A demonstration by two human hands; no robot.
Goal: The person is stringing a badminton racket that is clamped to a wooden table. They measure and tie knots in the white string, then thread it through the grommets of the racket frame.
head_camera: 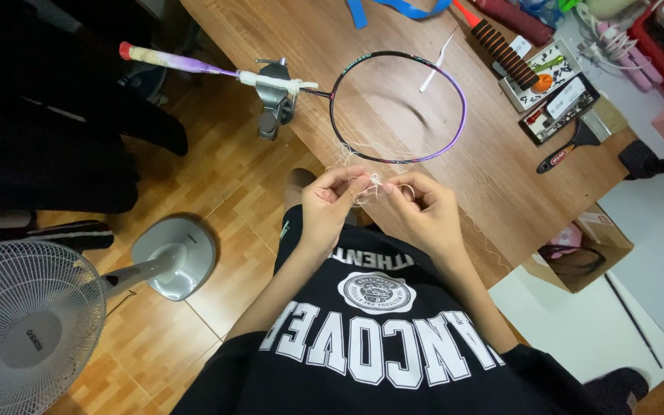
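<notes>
A badminton racket frame [461, 92], black and purple with no strings across its head, lies on the wooden table [301, 38]. Its shaft is held in a grey metal clamp [273, 98] at the table's edge, and the handle sticks out over the floor. My left hand [330, 206] and my right hand [427, 211] are close together just below the racket head. Both pinch a tangle of thin white string [370, 188] that runs up to the frame's lower rim. A loose end trails to the right along the table edge.
A white standing fan [28, 315] with a round base [175, 253] stands on the wood floor at the left. Tools, grip tape rolls and small boxes [551, 92] crowd the table's far right. An open cardboard box [578, 250] sits below the table's right corner.
</notes>
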